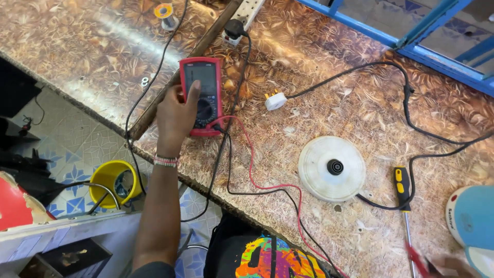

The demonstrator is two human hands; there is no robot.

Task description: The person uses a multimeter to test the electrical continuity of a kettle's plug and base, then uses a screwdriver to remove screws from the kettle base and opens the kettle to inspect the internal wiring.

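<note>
My left hand rests on a red multimeter lying on the brown patterned worktop, with the thumb by its round dial. Red and black test leads run from the meter toward the bottom right. There my right hand shows only at the frame edge, blurred, with a red probe tip beside it; its grip is unclear. A round white kettle base sits in the middle, and its black cord ends in a white plug.
A yellow-and-black screwdriver lies right of the base. A pale blue kettle is at the right edge. A white power strip and a solder spool sit at the back. A yellow bucket stands on the tiled floor.
</note>
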